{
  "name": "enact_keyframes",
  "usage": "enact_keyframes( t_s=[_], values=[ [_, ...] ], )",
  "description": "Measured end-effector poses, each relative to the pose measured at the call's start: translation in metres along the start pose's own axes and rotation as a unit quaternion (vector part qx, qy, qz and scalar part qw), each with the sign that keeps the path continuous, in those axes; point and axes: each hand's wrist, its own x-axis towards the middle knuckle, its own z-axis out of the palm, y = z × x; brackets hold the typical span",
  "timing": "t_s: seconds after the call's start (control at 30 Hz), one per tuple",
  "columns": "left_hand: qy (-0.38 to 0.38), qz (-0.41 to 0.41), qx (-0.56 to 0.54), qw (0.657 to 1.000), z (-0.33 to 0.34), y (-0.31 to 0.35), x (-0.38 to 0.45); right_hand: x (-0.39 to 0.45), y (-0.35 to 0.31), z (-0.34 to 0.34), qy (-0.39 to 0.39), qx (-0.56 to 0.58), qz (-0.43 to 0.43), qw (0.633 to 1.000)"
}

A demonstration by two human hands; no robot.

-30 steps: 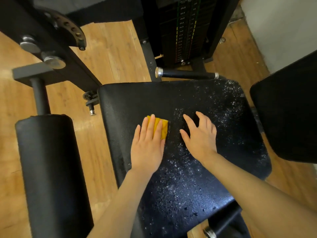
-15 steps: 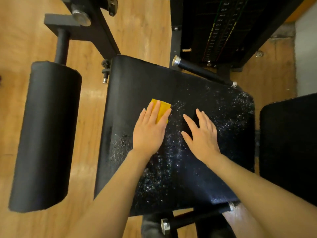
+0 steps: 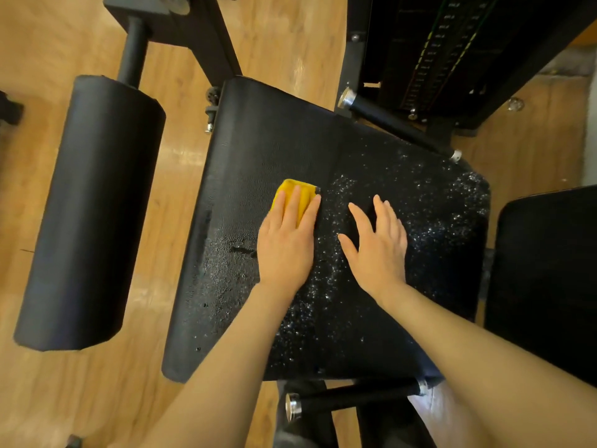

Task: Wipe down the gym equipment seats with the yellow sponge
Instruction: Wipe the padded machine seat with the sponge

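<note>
Seat: the black padded seat (image 3: 277, 137) fills the middle of the frame, tilted so its far edge runs from upper left down toward the right.
Sponge: the yellow sponge (image 3: 288, 191) lies on the seat a little left of centre, its far end showing beyond the fingertips.
Left hand: the left hand (image 3: 287, 242) lies flat on the sponge, fingers straight and close together, pressing it against the seat.
Right hand: the right hand (image 3: 378, 245) rests palm-down on the seat just to the right of the left hand, fingers straight and slightly spread, holding nothing.
Hands together: the two hands are side by side, near each other but not touching.
Wet patches: white droplets or foam (image 3: 429, 215) speckle the right half of the seat and a band between the hands; a duller wet patch (image 3: 226, 253) lies left of the left wrist.
Roller pad: a black cylindrical pad (image 3: 93, 208) stands off the seat's left side, on a bar.
Second pad: another black pad (image 3: 549, 273) sits at the right edge of the frame.
Handles: one black handle with a metal cap (image 3: 394, 124) at the seat's far edge, another (image 3: 355, 399) at its near edge.
Weight stack: a dark weight stack (image 3: 445, 46) is at upper right.
Floor: wooden floor (image 3: 64, 37) surrounds the machine.
</note>
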Motion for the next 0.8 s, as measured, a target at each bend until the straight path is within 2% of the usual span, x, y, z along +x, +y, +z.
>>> enact_keyframes(
  t_s=[0.13,0.2,0.27,0.5,0.6,0.73,0.8],
  values=[
    [-0.003,0.054,0.050,0.997,-0.003,-0.011,0.010,0.000,0.004,0.002,0.013,-0.012,-0.013,1.000],
    [-0.016,0.098,0.050,0.994,-0.004,-0.019,0.016,-0.001,0.004,0.004,0.017,-0.014,-0.013,1.000],
    [-0.025,0.104,0.032,0.994,-0.003,-0.022,0.010,-0.001,0.004,0.006,0.017,-0.013,-0.011,1.000],
    [-0.068,0.006,0.056,0.996,-0.010,-0.047,-0.097,-0.002,0.003,0.008,0.021,-0.010,-0.010,1.000],
    [-0.053,-0.045,0.049,0.996,-0.013,-0.059,-0.063,-0.002,0.002,0.009,0.020,-0.009,-0.009,1.000],
    [-0.021,-0.162,-0.005,0.987,-0.024,-0.074,0.012,-0.003,0.002,0.009,0.022,-0.005,-0.011,1.000],
    [-0.008,-0.180,-0.021,0.983,-0.026,-0.076,0.022,-0.002,0.003,0.010,0.020,-0.007,-0.010,1.000]
  ],
)
